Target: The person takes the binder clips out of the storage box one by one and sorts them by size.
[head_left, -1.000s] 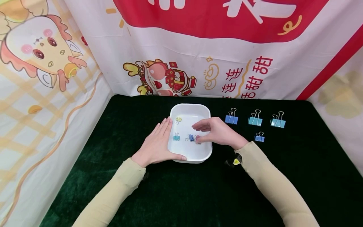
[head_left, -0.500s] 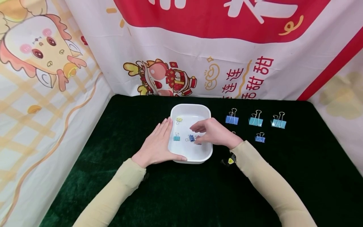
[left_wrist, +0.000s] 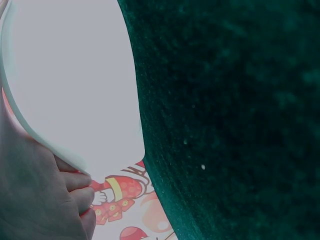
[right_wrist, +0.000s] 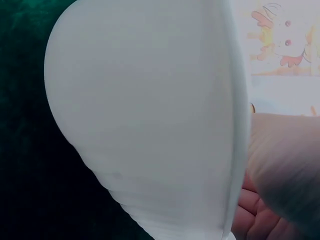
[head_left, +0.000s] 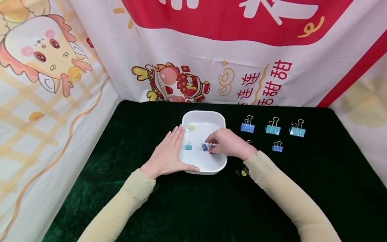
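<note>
A white plastic tray (head_left: 203, 117) stands on the dark green cloth. My left hand (head_left: 167, 153) lies along its left side with straight fingers, the thumb on the near rim. Inside are a yellow binder clip (head_left: 191, 127) and a teal binder clip (head_left: 188, 147) at the left. A small blue binder clip (head_left: 204, 147) lies near the middle. My right hand (head_left: 228, 143) reaches over the right rim and pinches a pinkish binder clip (head_left: 211, 148) beside the blue one, mostly hidden by the fingers. In both wrist views the tray's outer wall fills much of the picture.
Right of the tray, a large blue binder clip (head_left: 247, 127) and two large teal ones (head_left: 273, 129) stand in a row. A smaller blue clip (head_left: 277, 148) stands in front of them. Another clip's wire handle (head_left: 249, 142) peeks out behind the right wrist. A printed curtain (head_left: 121, 60) hangs behind.
My right hand has turned and lowered slightly, its fingers drawing together at the pinkish clip. The right forearm has shifted left, partly covering a clip outside the tray. The left hand stays put.
</note>
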The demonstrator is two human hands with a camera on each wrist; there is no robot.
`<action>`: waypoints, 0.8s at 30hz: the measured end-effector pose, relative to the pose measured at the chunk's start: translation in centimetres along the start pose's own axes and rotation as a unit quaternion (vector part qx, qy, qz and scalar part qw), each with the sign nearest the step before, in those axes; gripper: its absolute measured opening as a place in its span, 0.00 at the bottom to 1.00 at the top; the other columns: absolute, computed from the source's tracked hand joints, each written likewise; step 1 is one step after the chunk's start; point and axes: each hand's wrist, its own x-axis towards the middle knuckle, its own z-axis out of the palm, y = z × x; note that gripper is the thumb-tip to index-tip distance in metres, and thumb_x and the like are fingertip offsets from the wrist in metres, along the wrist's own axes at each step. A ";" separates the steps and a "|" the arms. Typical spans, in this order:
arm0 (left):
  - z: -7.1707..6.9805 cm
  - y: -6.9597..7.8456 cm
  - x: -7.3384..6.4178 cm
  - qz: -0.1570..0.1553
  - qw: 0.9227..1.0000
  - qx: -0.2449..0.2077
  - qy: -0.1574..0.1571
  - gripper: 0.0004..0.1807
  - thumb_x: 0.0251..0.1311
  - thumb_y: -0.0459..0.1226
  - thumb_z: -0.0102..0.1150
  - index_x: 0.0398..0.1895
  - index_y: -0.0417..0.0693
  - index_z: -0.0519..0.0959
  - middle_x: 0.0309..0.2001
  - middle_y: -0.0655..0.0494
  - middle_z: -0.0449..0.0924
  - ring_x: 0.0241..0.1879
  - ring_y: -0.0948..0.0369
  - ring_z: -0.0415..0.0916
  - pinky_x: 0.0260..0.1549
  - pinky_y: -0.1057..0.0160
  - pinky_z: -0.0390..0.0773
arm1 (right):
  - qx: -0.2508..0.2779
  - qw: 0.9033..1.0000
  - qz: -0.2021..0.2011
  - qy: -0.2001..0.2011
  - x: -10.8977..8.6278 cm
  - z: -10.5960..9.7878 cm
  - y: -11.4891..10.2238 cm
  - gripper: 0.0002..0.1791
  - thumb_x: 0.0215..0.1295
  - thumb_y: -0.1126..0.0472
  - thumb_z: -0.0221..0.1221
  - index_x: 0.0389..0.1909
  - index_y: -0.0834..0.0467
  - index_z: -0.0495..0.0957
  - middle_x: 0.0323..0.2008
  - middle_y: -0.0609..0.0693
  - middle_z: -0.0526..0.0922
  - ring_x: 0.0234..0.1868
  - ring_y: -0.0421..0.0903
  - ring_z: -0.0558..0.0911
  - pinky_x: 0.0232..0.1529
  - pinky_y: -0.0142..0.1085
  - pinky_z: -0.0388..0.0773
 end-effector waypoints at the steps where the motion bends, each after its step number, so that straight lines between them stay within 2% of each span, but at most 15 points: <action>1: 0.0 0.0 0.0 0.000 1.000 0.000 0.000 0.79 0.37 0.86 0.51 0.83 0.44 0.38 0.82 0.51 0.33 0.80 0.57 0.31 0.75 0.54 0.38 | -0.008 1.000 -0.003 0.000 0.0 0.1 -0.1 0.14 0.60 0.66 0.73 0.47 0.58 0.89 0.42 0.48 0.88 0.39 0.40 0.84 0.42 0.36 0.84; 8: -0.1 0.1 -0.1 0.001 1.000 -0.004 0.001 0.80 0.36 0.86 0.50 0.83 0.43 0.40 0.82 0.50 0.33 0.80 0.56 0.31 0.75 0.54 0.39 | -0.054 0.998 -0.027 0.007 -0.1 0.4 -0.3 0.09 0.60 0.64 0.73 0.42 0.55 0.90 0.36 0.44 0.88 0.32 0.37 0.81 0.39 0.33 0.83; 13: -0.1 0.1 -0.1 -0.002 1.000 0.001 -0.002 0.81 0.35 0.88 0.47 0.83 0.44 0.38 0.82 0.51 0.33 0.80 0.57 0.31 0.75 0.54 0.39 | -0.041 0.999 -0.026 0.007 -0.1 0.5 -0.3 0.08 0.58 0.61 0.75 0.39 0.55 0.91 0.36 0.44 0.88 0.31 0.36 0.82 0.39 0.33 0.83; 19: -0.1 0.2 -0.1 -0.002 1.000 -0.003 0.000 0.79 0.37 0.86 0.51 0.83 0.44 0.39 0.82 0.51 0.33 0.80 0.57 0.31 0.75 0.55 0.38 | -0.029 0.999 -0.018 -0.001 -0.1 0.4 -0.2 0.05 0.58 0.61 0.76 0.34 0.53 0.90 0.33 0.41 0.86 0.30 0.38 0.82 0.36 0.33 0.83; 24: -0.2 0.3 -0.2 -0.003 1.000 0.000 -0.003 0.80 0.36 0.86 0.49 0.83 0.44 0.38 0.82 0.51 0.33 0.80 0.56 0.32 0.75 0.55 0.38 | -0.009 0.999 -0.030 -0.004 -0.1 0.0 -0.3 0.04 0.58 0.60 0.75 0.31 0.53 0.89 0.32 0.41 0.87 0.32 0.37 0.83 0.38 0.34 0.84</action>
